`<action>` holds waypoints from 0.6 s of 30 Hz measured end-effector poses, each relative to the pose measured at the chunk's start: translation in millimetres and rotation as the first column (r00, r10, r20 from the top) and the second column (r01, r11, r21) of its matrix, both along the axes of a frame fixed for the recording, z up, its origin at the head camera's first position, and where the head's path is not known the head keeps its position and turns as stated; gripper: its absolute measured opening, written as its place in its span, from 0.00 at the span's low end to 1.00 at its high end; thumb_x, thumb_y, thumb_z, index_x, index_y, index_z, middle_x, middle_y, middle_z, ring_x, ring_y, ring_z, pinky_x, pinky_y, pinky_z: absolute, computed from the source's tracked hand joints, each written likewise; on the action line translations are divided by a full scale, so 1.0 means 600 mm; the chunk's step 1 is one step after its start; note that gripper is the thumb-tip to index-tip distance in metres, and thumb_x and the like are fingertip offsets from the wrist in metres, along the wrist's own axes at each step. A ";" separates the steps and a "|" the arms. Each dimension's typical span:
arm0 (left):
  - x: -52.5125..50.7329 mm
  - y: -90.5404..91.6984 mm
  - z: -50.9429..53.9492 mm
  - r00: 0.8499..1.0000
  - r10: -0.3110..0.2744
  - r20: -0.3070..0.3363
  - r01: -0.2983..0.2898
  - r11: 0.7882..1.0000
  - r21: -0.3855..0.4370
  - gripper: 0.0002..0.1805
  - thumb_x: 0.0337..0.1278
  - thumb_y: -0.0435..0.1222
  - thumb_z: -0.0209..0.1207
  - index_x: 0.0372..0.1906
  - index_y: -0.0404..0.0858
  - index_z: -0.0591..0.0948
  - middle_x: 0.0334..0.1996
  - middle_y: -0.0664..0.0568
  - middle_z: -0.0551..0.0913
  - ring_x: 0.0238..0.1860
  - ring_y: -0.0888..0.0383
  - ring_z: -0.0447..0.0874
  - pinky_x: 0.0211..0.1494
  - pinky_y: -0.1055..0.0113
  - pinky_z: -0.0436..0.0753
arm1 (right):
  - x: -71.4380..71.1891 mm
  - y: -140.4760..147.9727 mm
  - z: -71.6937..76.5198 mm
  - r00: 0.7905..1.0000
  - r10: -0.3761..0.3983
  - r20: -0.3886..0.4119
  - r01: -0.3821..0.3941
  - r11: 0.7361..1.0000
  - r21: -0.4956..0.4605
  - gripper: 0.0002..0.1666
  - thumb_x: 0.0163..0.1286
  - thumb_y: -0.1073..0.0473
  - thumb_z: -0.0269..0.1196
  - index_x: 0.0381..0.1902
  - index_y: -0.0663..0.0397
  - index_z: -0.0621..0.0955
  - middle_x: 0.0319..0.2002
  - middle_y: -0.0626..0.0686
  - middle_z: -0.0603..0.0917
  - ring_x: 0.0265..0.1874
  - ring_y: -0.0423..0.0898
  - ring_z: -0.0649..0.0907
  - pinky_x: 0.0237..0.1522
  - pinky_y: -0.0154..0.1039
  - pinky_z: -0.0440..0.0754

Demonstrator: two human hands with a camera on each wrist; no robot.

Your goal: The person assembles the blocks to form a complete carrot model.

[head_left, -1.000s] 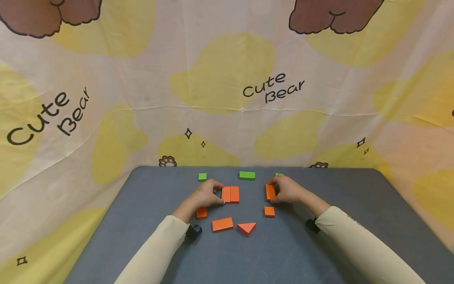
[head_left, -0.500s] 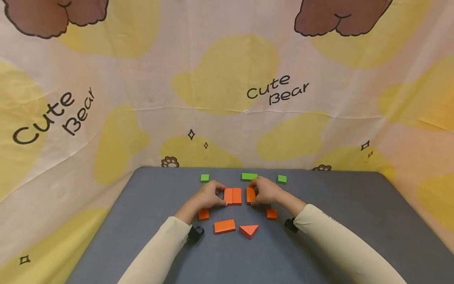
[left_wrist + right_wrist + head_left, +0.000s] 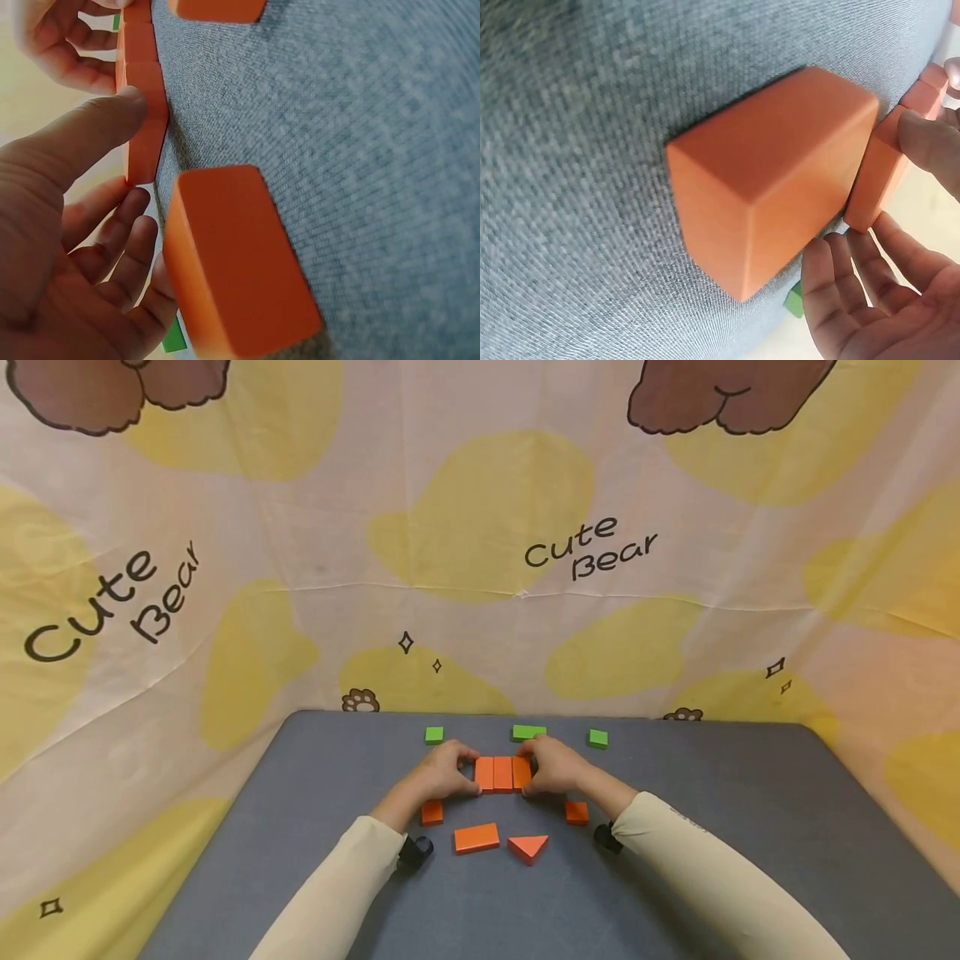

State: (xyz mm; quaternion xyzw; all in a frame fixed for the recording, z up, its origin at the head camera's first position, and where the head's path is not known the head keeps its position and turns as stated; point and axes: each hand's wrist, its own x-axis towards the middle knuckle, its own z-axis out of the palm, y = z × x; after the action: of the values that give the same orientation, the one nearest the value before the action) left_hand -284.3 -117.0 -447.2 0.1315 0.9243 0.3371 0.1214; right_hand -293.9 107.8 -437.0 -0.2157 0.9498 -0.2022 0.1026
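Observation:
Three orange blocks stand side by side, touching, in the middle of the head view. My left hand (image 3: 441,770) pinches the leftmost block (image 3: 484,774) between thumb and fingers. The rightmost block (image 3: 521,773) is pinched by my right hand (image 3: 559,767), and the middle block (image 3: 503,773) sits between them. In the left wrist view the thumb of my left hand (image 3: 75,217) lies on the near end of the row. The right wrist view shows my right hand (image 3: 900,277) with its thumb and fingers around its block (image 3: 877,176).
Orange squares lie at left (image 3: 432,812) and right (image 3: 577,812). Nearer are an orange rectangle (image 3: 476,838) and an orange triangle (image 3: 528,847). Behind the row are a green rectangle (image 3: 529,732) and two green squares (image 3: 434,735), (image 3: 597,739) on the grey table (image 3: 345,752).
My right hand has moved left with its orange block, which now touches the other two. My left hand has stayed at the leftmost block.

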 end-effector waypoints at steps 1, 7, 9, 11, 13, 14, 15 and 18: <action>0.000 0.000 0.000 1.000 -0.001 0.000 0.001 1.000 0.002 0.31 0.43 0.39 0.74 0.57 0.38 0.81 0.50 0.46 0.78 0.48 0.52 0.76 0.54 0.54 0.77 | 0.000 0.000 0.000 1.000 0.002 0.000 -0.002 1.000 -0.002 0.33 0.46 0.56 0.77 0.52 0.58 0.81 0.44 0.53 0.81 0.41 0.47 0.77 0.50 0.46 0.78; -0.001 -0.001 0.000 0.999 -0.025 -0.025 0.025 1.000 -0.016 0.31 0.42 0.39 0.74 0.56 0.38 0.81 0.49 0.47 0.78 0.47 0.53 0.76 0.53 0.56 0.78 | -0.002 -0.001 0.000 1.000 0.011 0.003 -0.011 1.000 0.002 0.33 0.47 0.56 0.77 0.52 0.57 0.81 0.44 0.52 0.80 0.41 0.47 0.77 0.51 0.46 0.78; -0.001 -0.001 0.001 0.999 -0.028 -0.030 0.028 0.999 -0.021 0.31 0.42 0.39 0.74 0.56 0.38 0.81 0.48 0.47 0.78 0.46 0.53 0.76 0.52 0.56 0.78 | -0.002 -0.001 0.000 1.000 0.011 0.005 -0.011 1.000 0.005 0.33 0.47 0.55 0.77 0.52 0.57 0.81 0.44 0.52 0.80 0.41 0.46 0.77 0.51 0.46 0.78; -0.001 -0.001 0.002 0.999 -0.029 -0.032 0.028 0.999 -0.024 0.31 0.42 0.40 0.74 0.56 0.38 0.81 0.48 0.47 0.78 0.46 0.53 0.76 0.52 0.56 0.78 | -0.002 0.000 0.000 1.000 0.010 0.004 -0.010 1.000 0.009 0.33 0.47 0.55 0.77 0.52 0.56 0.81 0.44 0.52 0.80 0.41 0.46 0.77 0.51 0.45 0.78; -0.001 -0.001 0.002 0.999 -0.032 -0.037 0.031 0.999 -0.026 0.31 0.42 0.40 0.74 0.56 0.38 0.81 0.48 0.47 0.78 0.46 0.53 0.76 0.52 0.56 0.78 | -0.001 0.000 0.001 1.000 0.010 0.001 -0.010 1.000 0.015 0.33 0.47 0.55 0.77 0.53 0.56 0.81 0.45 0.52 0.80 0.42 0.47 0.77 0.52 0.45 0.78; -0.001 -0.001 0.001 0.999 -0.035 -0.040 0.034 0.999 -0.028 0.31 0.42 0.40 0.74 0.56 0.38 0.81 0.48 0.47 0.79 0.46 0.53 0.76 0.52 0.56 0.78 | -0.001 0.001 0.001 1.000 0.012 -0.002 -0.011 1.000 0.016 0.33 0.47 0.55 0.77 0.52 0.56 0.81 0.44 0.52 0.80 0.41 0.47 0.77 0.51 0.45 0.78; -0.001 -0.001 0.001 0.998 -0.037 -0.042 0.035 0.999 -0.032 0.31 0.42 0.40 0.74 0.56 0.38 0.81 0.48 0.47 0.79 0.46 0.53 0.76 0.52 0.56 0.78 | -0.001 0.001 0.001 1.000 0.012 -0.004 -0.012 1.000 0.017 0.33 0.47 0.55 0.78 0.52 0.56 0.81 0.44 0.52 0.79 0.41 0.47 0.77 0.51 0.45 0.78; -0.001 0.000 0.000 0.998 -0.042 -0.043 0.040 0.998 -0.038 0.31 0.42 0.41 0.74 0.56 0.39 0.81 0.49 0.47 0.79 0.45 0.54 0.75 0.51 0.57 0.78 | 0.000 0.003 0.003 1.000 0.020 0.000 -0.020 1.000 0.020 0.33 0.46 0.55 0.78 0.51 0.56 0.81 0.44 0.53 0.79 0.41 0.47 0.77 0.50 0.46 0.78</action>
State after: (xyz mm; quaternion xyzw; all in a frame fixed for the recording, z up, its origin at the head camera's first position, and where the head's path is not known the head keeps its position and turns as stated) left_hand -285.1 -117.2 -447.3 0.1554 0.9300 0.3142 0.1104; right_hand -294.0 109.5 -435.2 -0.2241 0.9496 -0.1916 0.1064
